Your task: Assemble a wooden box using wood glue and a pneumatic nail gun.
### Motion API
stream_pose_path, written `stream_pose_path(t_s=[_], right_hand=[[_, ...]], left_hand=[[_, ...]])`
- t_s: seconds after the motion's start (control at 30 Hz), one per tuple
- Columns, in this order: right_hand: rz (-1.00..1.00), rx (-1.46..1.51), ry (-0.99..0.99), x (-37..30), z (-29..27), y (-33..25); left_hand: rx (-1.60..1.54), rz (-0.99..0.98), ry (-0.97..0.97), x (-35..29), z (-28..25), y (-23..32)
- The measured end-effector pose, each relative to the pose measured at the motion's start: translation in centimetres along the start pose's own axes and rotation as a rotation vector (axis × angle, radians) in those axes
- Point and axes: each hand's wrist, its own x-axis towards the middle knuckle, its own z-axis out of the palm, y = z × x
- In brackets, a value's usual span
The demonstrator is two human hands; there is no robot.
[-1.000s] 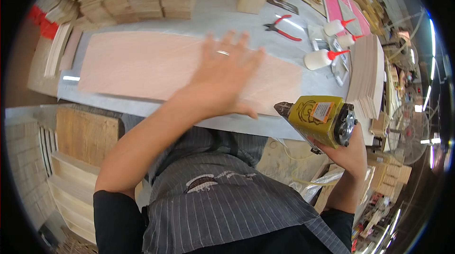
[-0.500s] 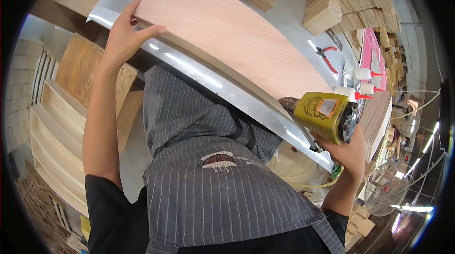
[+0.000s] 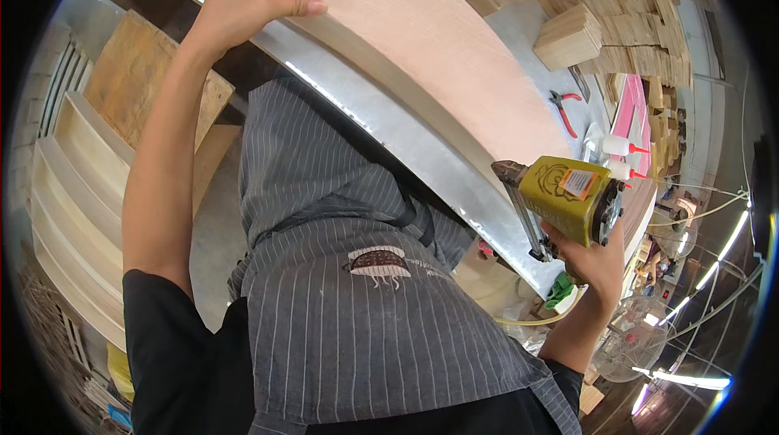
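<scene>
A curved pale wooden panel lies on the metal-topped table, its near edge running down to the right. My left hand grips the panel's left end, thumb along the near edge and fingertips partly hidden behind it. In my right hand is a yellow-green nail gun, held by its handle. Its dark nose points left, at the panel's near right end; whether it touches the wood I cannot tell.
Red-handled pliers and white bottles with red tips lie beyond the panel's right end. Stacked wooden pieces stand at the back right. Curved wooden frames sit at lower left. A pale hose hangs below the nail gun.
The view has shifted. More of the metal tabletop shows along the panel's near edge, so the panel sits farther from the table's front. Both hands keep their holds, and the nail gun stays near the right end.
</scene>
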Motion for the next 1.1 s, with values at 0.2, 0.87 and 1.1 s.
stream_pose_path(t_s=[0.2, 0.87, 1.1], right_hand=[[0.158, 0.014, 0.044, 0.3, -0.6, -0.5], [0.17, 0.02, 0.065, 3.0, -0.7, 1.3], [0.153, -0.054, 0.036, 3.4, -0.8, -0.5]], left_hand=[[-0.059, -0.18, -0.151, -0.2, -0.3, 3.8], [-0.309, -0.187, -0.101, -0.1, 0.1, 4.4], [-0.362, -0.154, -0.12, 0.0, 0.2, 3.9]])
